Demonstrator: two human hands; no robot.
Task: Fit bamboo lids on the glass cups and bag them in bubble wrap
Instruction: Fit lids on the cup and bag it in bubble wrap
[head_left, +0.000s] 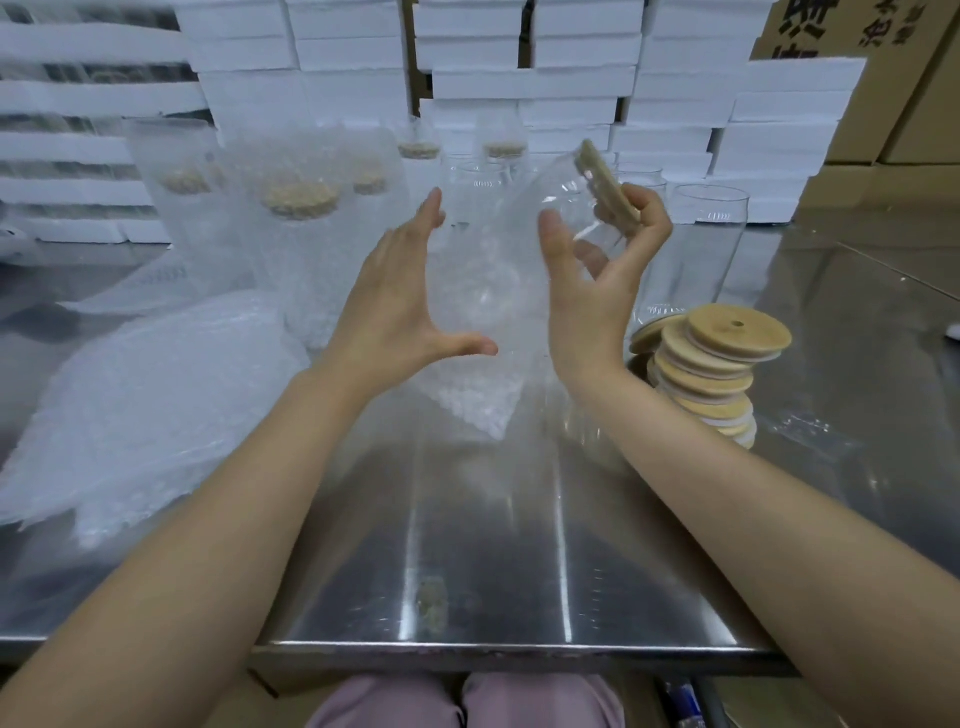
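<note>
My right hand (597, 291) holds a clear glass cup (558, 208) tilted in the air, fingers curled round its top end, where a bamboo lid (602, 176) sits. The cup's lower part lies inside a bubble wrap bag (478, 410) that hangs between my hands down to the steel table (493, 545). My left hand (400, 306) is open beside the bag, fingers straight and thumb spread; whether it touches the bag I cannot tell. A stack of loose bamboo lids (717, 358) stands right of my right wrist.
A pile of empty bubble wrap bags (156, 395) lies at the left. Several bagged, lidded cups (301, 218) stand behind it. Bare glass cups (701, 239) stand at the back right. White foam boxes (571, 88) and cardboard cartons (883, 78) line the back.
</note>
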